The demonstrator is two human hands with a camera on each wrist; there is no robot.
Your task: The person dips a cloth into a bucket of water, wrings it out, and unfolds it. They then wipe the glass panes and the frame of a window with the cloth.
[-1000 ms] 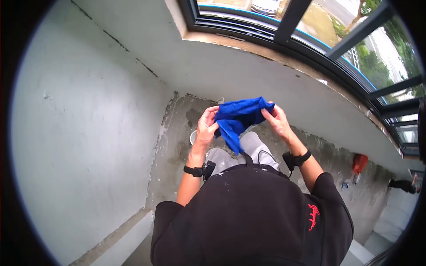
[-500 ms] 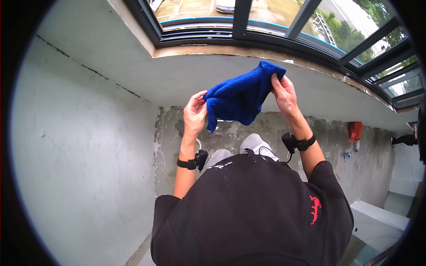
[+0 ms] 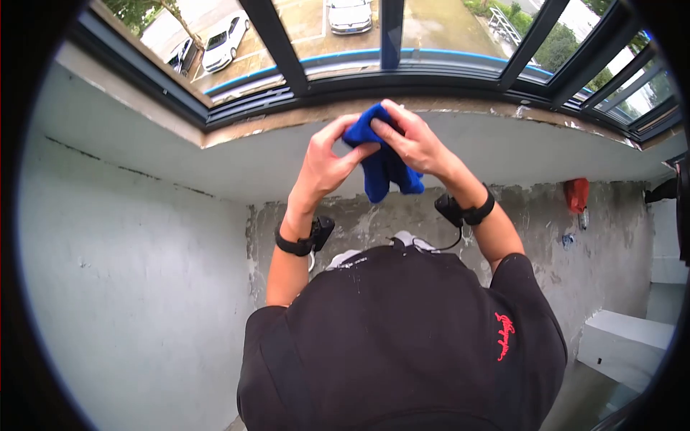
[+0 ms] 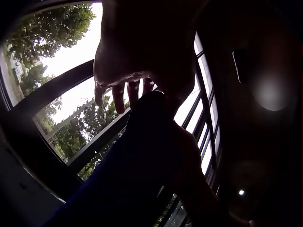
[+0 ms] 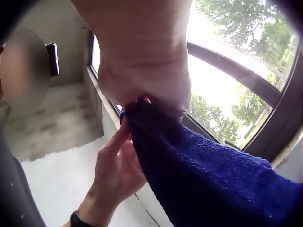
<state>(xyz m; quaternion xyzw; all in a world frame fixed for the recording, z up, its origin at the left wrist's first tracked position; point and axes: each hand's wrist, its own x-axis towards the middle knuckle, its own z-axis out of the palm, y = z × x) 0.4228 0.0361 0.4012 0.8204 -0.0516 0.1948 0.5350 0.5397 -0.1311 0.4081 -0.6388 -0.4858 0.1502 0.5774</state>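
Observation:
A blue cloth [image 3: 377,169], bunched narrow, hangs from both hands in front of the wall below the window. My right hand [image 3: 418,146] pinches its upper edge between thumb and fingers. At its left side my left hand [image 3: 325,164] holds the same upper part, thumb and fingers meeting at the fabric. In the right wrist view the cloth [image 5: 222,165] shows a fuzzy towel texture and spreads down to the right, with the left hand [image 5: 120,165] gripping near its corner. The left wrist view is very dark; the left hand [image 4: 147,52] shows there mostly as a silhouette.
A dark-framed window [image 3: 345,86] with a rough sill [image 3: 460,105] runs across the front; parked cars stand outside. Bare walls [image 3: 144,273] rise at left. On the stained concrete floor [image 3: 517,237] at right are a red bag [image 3: 576,194] and a clear bottle [image 3: 584,218].
Both hands have risen toward the window and come close together. The cloth, stretched wide between them before, is now gathered into a narrow bunch. The head view has shifted toward the window.

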